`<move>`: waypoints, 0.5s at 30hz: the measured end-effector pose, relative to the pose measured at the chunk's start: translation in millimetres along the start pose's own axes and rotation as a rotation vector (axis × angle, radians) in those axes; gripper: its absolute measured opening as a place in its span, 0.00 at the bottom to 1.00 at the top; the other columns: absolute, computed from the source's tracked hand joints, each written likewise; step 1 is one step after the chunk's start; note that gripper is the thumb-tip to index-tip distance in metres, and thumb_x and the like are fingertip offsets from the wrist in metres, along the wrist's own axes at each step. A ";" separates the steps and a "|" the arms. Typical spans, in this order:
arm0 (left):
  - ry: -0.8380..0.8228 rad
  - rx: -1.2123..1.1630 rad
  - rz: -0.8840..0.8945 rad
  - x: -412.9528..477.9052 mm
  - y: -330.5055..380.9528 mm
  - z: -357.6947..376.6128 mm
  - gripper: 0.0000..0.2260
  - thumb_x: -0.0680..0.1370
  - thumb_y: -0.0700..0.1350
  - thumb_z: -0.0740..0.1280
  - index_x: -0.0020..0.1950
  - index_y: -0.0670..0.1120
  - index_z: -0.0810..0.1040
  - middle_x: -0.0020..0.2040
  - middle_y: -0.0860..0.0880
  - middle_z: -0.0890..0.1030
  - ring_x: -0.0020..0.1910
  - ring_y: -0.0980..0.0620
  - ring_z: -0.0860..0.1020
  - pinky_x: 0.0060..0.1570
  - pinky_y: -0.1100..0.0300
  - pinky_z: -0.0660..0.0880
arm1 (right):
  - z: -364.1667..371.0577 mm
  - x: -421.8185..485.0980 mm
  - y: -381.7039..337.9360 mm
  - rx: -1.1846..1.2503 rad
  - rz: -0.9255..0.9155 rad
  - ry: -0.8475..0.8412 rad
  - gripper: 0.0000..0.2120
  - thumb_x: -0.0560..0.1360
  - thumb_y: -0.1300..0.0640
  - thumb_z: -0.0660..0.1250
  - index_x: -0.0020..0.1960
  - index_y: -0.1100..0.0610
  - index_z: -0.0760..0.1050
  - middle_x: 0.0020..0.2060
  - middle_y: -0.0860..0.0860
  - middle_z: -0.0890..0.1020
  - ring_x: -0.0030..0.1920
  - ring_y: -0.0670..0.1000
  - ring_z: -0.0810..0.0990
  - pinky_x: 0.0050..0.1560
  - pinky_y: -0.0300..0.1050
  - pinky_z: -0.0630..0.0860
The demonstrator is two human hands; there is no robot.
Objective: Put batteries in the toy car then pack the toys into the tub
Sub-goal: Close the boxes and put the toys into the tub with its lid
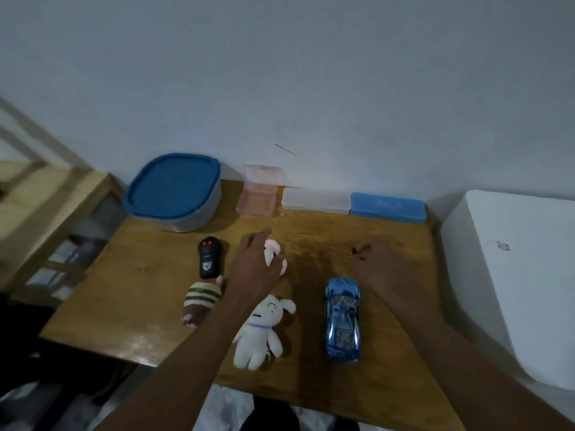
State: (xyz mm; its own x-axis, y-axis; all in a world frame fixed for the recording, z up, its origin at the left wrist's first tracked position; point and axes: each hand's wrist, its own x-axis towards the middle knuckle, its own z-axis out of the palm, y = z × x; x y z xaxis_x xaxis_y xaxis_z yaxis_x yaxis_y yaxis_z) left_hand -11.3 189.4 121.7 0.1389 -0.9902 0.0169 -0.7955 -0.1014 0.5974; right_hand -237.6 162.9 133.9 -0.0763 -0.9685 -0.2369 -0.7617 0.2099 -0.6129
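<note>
Head view | left hand [255, 269] grips pink plush [271, 248] | right hand [376, 269] flat on tabletop [140, 290], fingers straight | toy car [342, 318] at its 7 o'clock

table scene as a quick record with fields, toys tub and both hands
tub: back left, blue lid on
toy car: blue, on table, right of white plush
remote: black, beside striped plush
left hand: on pink plush, grip unclear
right hand: beyond toy car, too dark to read
wall row: pink box, white box, blue box
</note>
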 end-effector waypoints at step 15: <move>-0.074 0.075 0.002 144.2 -106.7 -10.7 0.20 0.80 0.48 0.64 0.72 0.48 0.66 0.68 0.48 0.72 0.64 0.47 0.70 0.56 0.60 0.70 | 105.0 130.5 -148.1 0.226 -0.049 0.060 0.11 0.75 0.59 0.68 0.50 0.44 0.74 0.44 0.49 0.81 0.40 0.49 0.80 0.43 0.46 0.80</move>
State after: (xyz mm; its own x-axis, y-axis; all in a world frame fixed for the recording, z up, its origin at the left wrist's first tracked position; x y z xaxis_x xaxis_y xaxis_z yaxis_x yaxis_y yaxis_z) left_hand 99.9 58.6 68.9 0.0953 -0.9945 -0.0430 -0.8380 -0.1035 0.5358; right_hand -67.2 19.4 114.6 -0.0858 -0.9832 -0.1614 -0.6029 0.1802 -0.7772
